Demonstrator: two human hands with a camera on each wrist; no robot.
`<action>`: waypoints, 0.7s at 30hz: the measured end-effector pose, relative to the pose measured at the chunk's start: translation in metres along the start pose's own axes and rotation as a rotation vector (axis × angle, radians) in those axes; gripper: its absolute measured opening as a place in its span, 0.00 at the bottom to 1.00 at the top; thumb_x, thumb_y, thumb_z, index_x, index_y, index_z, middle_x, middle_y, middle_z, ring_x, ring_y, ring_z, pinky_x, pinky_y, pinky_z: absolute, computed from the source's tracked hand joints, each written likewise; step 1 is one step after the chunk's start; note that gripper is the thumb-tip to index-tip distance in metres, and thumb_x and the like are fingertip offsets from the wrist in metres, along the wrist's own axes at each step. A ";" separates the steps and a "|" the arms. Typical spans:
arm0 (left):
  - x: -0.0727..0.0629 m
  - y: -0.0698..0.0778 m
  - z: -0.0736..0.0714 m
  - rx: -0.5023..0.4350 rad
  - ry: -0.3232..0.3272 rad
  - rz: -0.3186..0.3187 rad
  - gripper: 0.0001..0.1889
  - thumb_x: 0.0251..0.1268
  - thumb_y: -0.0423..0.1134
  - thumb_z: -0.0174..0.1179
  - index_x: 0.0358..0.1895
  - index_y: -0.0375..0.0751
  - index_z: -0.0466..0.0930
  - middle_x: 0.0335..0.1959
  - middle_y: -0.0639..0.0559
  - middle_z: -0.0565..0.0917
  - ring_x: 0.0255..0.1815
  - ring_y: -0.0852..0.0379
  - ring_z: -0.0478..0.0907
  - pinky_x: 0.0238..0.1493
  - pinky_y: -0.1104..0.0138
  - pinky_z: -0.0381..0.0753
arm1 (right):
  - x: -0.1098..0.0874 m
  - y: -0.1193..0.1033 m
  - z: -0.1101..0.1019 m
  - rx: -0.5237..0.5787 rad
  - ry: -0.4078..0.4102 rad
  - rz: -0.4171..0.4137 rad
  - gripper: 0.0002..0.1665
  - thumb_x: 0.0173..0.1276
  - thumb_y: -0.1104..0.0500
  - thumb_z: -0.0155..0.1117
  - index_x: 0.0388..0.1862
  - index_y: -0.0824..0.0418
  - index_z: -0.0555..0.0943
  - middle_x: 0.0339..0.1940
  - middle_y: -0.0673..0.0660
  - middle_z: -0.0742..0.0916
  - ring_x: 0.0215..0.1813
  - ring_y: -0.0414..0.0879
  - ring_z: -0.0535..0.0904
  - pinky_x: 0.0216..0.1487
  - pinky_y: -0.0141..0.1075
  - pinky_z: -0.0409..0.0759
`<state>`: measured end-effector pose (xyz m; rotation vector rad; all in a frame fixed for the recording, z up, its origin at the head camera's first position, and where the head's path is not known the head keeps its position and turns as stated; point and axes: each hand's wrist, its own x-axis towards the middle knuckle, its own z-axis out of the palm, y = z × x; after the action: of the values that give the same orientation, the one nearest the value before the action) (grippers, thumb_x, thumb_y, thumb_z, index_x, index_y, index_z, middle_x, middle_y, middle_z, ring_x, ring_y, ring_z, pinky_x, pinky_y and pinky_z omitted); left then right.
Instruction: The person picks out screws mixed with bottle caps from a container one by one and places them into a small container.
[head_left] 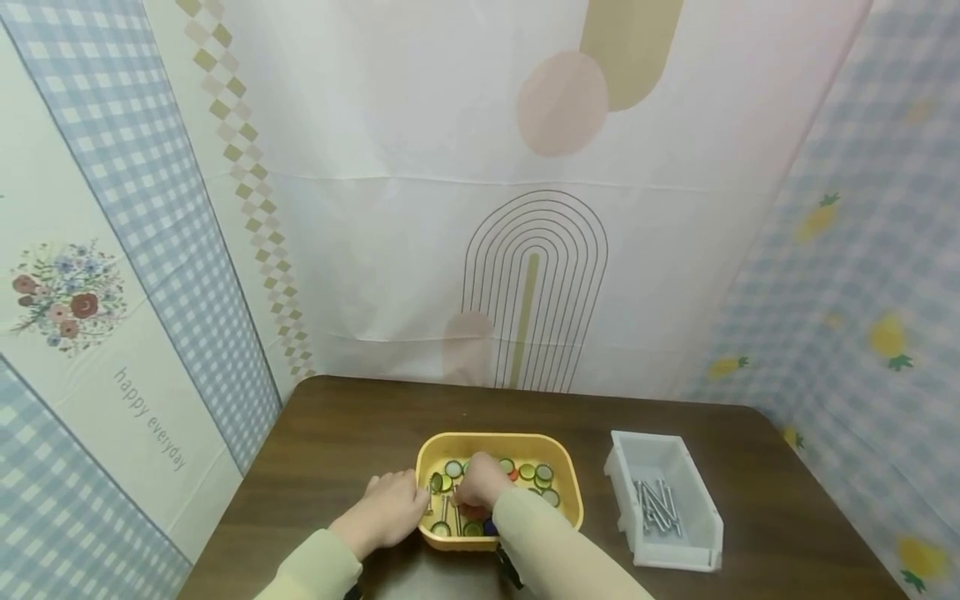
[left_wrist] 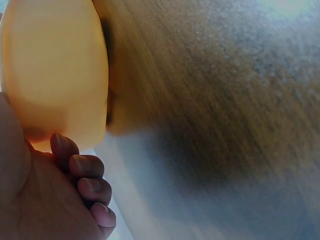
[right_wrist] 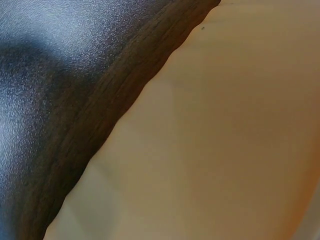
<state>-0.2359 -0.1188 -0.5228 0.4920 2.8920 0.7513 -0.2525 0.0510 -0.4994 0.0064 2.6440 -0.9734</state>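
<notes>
A yellow plastic basin (head_left: 576, 492) stands on the table, with bottle caps (head_left: 543, 472) and several bolts (head_left: 457, 518) inside. At its left rim, my left hand (head_left: 392, 505) grips the side; in the left wrist view its curled fingers (left_wrist: 90, 165) lie against the outer wall. My right hand (head_left: 480, 483) reaches down into the basin, knuckles up, among the caps and bolts. Its fingertips are hidden, so I cannot tell whether they pinch anything. The right wrist view shows only a yellow wall of the basin (right_wrist: 215, 125) and the table.
To the right of the basin, a white open-front bin (head_left: 705, 508) holds several silver bolts (head_left: 657, 506). Both stand on a dark brown wooden table (head_left: 352, 417). Patterned cloth (head_left: 375, 250) hangs behind the table and along both sides.
</notes>
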 end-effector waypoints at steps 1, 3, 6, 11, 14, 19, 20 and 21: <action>0.000 0.000 0.000 0.001 -0.002 0.001 0.12 0.70 0.42 0.45 0.34 0.38 0.74 0.31 0.51 0.74 0.34 0.50 0.70 0.41 0.51 0.62 | 0.000 0.001 0.000 -0.001 0.000 -0.001 0.13 0.53 0.68 0.73 0.13 0.67 0.81 0.12 0.59 0.83 0.12 0.45 0.74 0.17 0.36 0.73; 0.000 0.001 0.000 -0.002 -0.007 0.002 0.12 0.70 0.42 0.45 0.33 0.39 0.73 0.31 0.52 0.74 0.34 0.51 0.70 0.41 0.51 0.62 | 0.000 0.001 0.000 0.002 -0.003 0.000 0.13 0.53 0.68 0.73 0.13 0.67 0.81 0.12 0.59 0.83 0.13 0.46 0.74 0.17 0.36 0.73; 0.001 0.002 0.000 -0.006 -0.017 0.001 0.13 0.70 0.43 0.45 0.33 0.39 0.73 0.31 0.52 0.74 0.34 0.51 0.69 0.41 0.51 0.62 | 0.000 0.003 0.000 0.008 -0.002 0.009 0.13 0.53 0.68 0.73 0.13 0.67 0.81 0.11 0.58 0.82 0.13 0.45 0.74 0.17 0.35 0.73; 0.001 0.001 0.001 0.001 -0.028 -0.009 0.14 0.70 0.44 0.45 0.35 0.38 0.74 0.31 0.51 0.74 0.34 0.51 0.69 0.42 0.51 0.62 | 0.002 0.006 0.003 0.029 -0.004 0.019 0.12 0.52 0.69 0.71 0.12 0.67 0.80 0.09 0.56 0.80 0.11 0.44 0.72 0.14 0.34 0.70; 0.001 0.000 0.001 0.003 -0.021 -0.007 0.14 0.70 0.43 0.45 0.36 0.37 0.74 0.32 0.51 0.75 0.35 0.51 0.70 0.43 0.51 0.62 | 0.002 0.010 0.003 0.017 0.009 -0.016 0.13 0.50 0.69 0.68 0.09 0.65 0.78 0.05 0.53 0.76 0.10 0.42 0.69 0.14 0.32 0.67; 0.001 0.000 0.000 -0.005 -0.004 -0.009 0.14 0.70 0.43 0.45 0.36 0.36 0.75 0.33 0.50 0.75 0.36 0.50 0.71 0.44 0.50 0.63 | -0.001 0.016 -0.007 0.088 -0.005 -0.086 0.16 0.52 0.67 0.62 0.06 0.61 0.75 0.04 0.50 0.73 0.10 0.42 0.66 0.14 0.33 0.64; 0.000 0.000 0.000 -0.007 -0.007 -0.013 0.14 0.71 0.43 0.45 0.36 0.37 0.74 0.33 0.51 0.75 0.36 0.50 0.70 0.43 0.50 0.63 | -0.002 0.018 -0.011 0.109 -0.012 -0.098 0.16 0.53 0.66 0.62 0.06 0.62 0.76 0.05 0.51 0.74 0.11 0.43 0.67 0.15 0.33 0.64; 0.000 0.000 0.000 -0.007 -0.007 -0.015 0.14 0.71 0.43 0.45 0.36 0.37 0.74 0.33 0.51 0.75 0.36 0.51 0.70 0.43 0.50 0.63 | -0.003 0.019 -0.016 0.139 -0.023 -0.111 0.16 0.53 0.66 0.62 0.07 0.64 0.77 0.06 0.53 0.77 0.11 0.43 0.69 0.15 0.34 0.66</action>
<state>-0.2362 -0.1187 -0.5234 0.4712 2.8824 0.7564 -0.2523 0.0759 -0.4996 -0.1200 2.5738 -1.1847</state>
